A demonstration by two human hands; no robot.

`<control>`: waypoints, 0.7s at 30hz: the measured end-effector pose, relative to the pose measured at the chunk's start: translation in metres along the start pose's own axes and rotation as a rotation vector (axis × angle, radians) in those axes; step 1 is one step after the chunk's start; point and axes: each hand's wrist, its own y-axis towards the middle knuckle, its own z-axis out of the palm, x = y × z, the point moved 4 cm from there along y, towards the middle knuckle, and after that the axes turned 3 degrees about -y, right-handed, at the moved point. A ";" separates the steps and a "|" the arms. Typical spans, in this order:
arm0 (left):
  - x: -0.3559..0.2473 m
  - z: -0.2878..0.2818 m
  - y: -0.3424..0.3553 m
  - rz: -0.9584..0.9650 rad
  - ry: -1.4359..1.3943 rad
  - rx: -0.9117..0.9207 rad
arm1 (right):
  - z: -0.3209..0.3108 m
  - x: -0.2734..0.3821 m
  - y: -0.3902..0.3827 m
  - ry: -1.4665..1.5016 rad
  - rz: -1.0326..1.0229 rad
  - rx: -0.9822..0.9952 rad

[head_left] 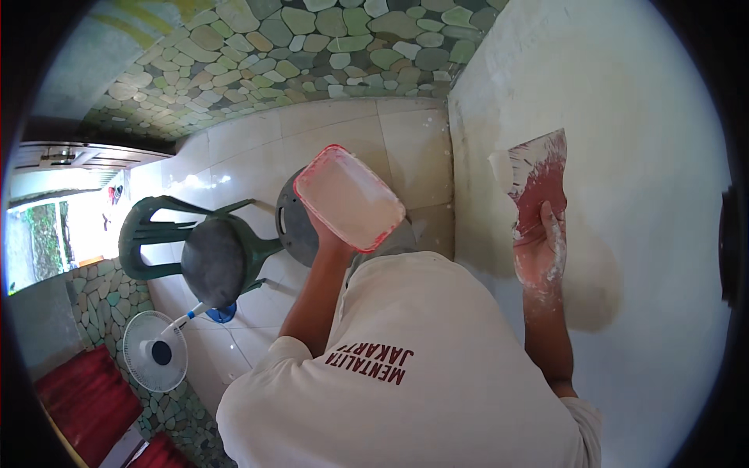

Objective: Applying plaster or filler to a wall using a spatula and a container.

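Observation:
My left hand (pixel 331 239) is closed on the side of a rectangular plastic tub with a red, smeared rim (pixel 403 210), held in front of my body. Smooth pale filler (pixel 355 204) coats its inside. On the right, my right hand (pixel 540 253), spotted with white, grips a wide red putty knife (pixel 542 178). The blade points away from me over the pale wall (pixel 647 203), with white smears across it. Whether its edge touches the wall I cannot tell. A small whitish patch (pixel 498 168) shows on the wall beside the blade.
A dark grey round stool (pixel 290 222) stands partly beneath the tub. Left of it are a green plastic chair (pixel 144 234) and a white fan (pixel 156 351) with a blue base (pixel 223 313). Ahead, a stone-patterned wall (pixel 351 47) meets the tiled floor (pixel 328 117). Red cloth (pixel 90 394) lies lower left.

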 end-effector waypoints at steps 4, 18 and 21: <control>-0.004 0.029 0.065 -0.080 -0.136 0.296 | 0.023 0.010 0.063 0.010 0.083 0.076; 0.036 0.100 0.257 -0.051 0.088 0.136 | 0.096 -0.003 0.261 0.067 0.340 0.423; 0.043 0.120 0.296 -0.069 0.084 0.227 | 0.107 0.001 0.305 0.083 0.324 0.432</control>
